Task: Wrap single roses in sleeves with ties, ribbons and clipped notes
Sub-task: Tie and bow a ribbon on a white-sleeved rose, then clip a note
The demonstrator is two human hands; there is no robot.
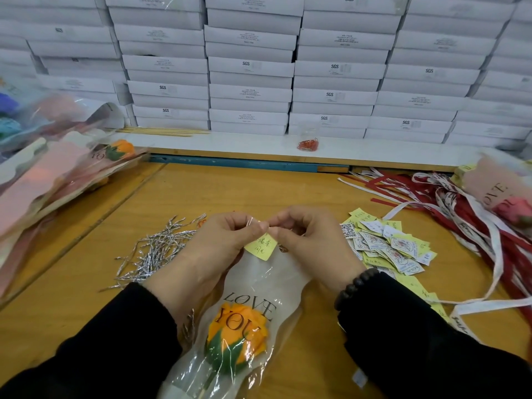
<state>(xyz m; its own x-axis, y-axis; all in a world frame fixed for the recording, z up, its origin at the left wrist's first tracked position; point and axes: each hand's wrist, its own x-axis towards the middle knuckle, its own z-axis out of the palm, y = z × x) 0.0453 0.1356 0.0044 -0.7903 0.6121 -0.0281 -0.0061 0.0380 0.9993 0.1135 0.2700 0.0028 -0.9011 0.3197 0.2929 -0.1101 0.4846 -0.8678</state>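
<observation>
While an orange rose (236,335) lies bloom-toward-me in its printed sleeve (259,283) on the wooden table (259,191), my left hand (218,246) and right hand (305,240) pinch the sleeve's top edge together above a yellow note (261,246), silver ties (155,251) just left.

the near sleeve (253,286) is showing "love you" in dark letters, printed over the orange rose (239,332). the yellow note (260,246) at its top is carrying handwritten characters, too blurred to read. "sgs" is standing on many of the white boxes (250,67) stacked at the far side; the small print on the others is not reading clearly. a far-right sleeve (495,185) is showing "love", and a far-left sleeve (98,155) is showing "you". a qr code is sitting on a slip (347,230) in the right pile.
</observation>
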